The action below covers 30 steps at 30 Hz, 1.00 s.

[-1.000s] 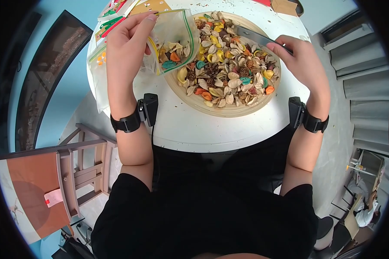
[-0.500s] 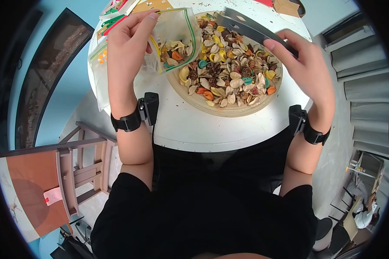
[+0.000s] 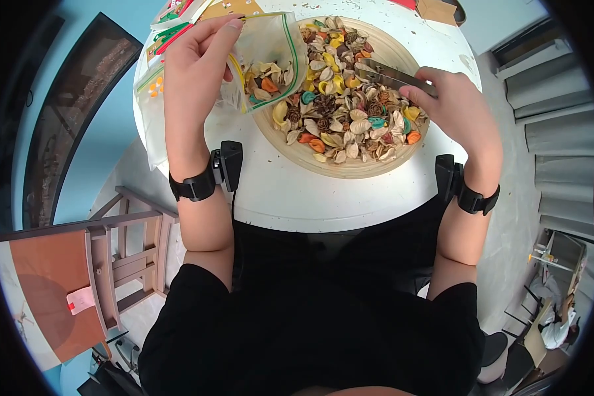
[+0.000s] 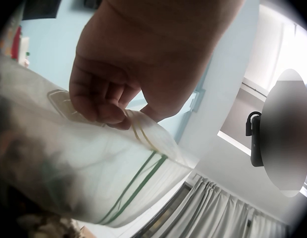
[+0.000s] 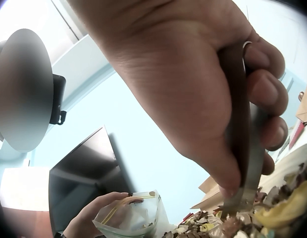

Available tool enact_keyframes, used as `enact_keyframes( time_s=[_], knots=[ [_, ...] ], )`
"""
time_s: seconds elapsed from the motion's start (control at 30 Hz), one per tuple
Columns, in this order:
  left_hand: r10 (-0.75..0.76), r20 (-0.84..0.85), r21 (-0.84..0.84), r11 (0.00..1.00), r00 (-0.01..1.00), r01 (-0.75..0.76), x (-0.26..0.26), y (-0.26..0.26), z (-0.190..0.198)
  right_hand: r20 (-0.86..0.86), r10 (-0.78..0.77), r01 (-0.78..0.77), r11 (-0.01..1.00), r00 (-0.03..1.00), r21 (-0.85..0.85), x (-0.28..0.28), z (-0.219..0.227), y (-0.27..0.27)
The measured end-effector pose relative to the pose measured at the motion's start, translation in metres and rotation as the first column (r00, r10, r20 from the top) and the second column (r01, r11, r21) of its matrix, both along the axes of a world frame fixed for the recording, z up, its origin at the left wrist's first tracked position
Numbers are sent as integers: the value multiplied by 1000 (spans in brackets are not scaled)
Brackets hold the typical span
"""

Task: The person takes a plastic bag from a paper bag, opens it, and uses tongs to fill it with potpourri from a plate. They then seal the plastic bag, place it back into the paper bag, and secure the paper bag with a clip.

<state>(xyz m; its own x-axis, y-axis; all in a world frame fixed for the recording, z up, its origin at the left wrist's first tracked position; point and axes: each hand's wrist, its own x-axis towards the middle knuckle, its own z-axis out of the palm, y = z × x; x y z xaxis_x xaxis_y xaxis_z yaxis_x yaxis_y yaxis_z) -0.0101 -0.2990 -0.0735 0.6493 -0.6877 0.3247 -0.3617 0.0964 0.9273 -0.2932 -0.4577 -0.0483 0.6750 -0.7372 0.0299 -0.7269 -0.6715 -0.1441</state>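
My left hand (image 3: 201, 63) pinches the top edge of a clear zip bag (image 3: 270, 49) with yellow and green seal lines. Its mouth gapes, and dried petals lie in the lower part. The left wrist view shows thumb and fingers on the bag's film (image 4: 104, 163). In my right hand (image 3: 459, 109) is a pair of metal tongs (image 3: 388, 76), gripped between thumb and fingers. The tong tips reach down into a pile of potpourri (image 3: 356, 122), made of dried petals and small cones. A round wooden tray (image 3: 350, 171) carries the pile, and the bag overlaps its left side.
Beyond my left hand, red and green packaging (image 3: 168, 39) lies on the round white table (image 3: 297, 204). A bag with orange pieces (image 3: 155, 86) hangs near the left edge. A brown cardboard box (image 3: 437, 11) stands at the back right. Small crumbs are scattered over the tabletop.
The tongs rose from the pile toward the back with their arms spread, then came down again into the petals, nearer the middle. My left hand and the bag have barely moved.
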Motion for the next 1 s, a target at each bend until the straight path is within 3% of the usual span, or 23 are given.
enact_keyframes(
  time_s=[0.23, 0.33, 0.53, 0.63, 0.8, 0.9, 1.0],
  knots=[
    [5, -15, 6, 1000, 1000, -5, 0, -1, -1, 12, 65, -64, 996, 998, -63, 0, -5, -6],
    [3, -18, 7, 1000, 1000, -3, 0, -1, -1, 27, 61, -61, 998, 998, -15, -1, -2, -10],
    [-3, -22, 0, 1000, 1000, 3, 1, 0, -1, 180, 82, -76, 996, 980, -40, -12, 13, -12],
    [-6, -19, -6, 1000, 1000, 5, 1, 0, -1, 436, 173, -178, 984, 883, -31, -13, 17, -8],
    [-9, -17, -2, 1000, 1000, 9, 1, 0, -2, 601, 291, -319, 946, 744, -62, 16, 6, 24],
    [-4, -13, 5, 1000, 1000, 4, 1, 0, 0, 551, 224, -257, 966, 804, -18, 30, 7, 40],
    [1, -25, 2, 1000, 1000, -1, 2, 1, -1, 623, 114, -160, 987, 774, 18, 23, 6, 21]
  ],
)
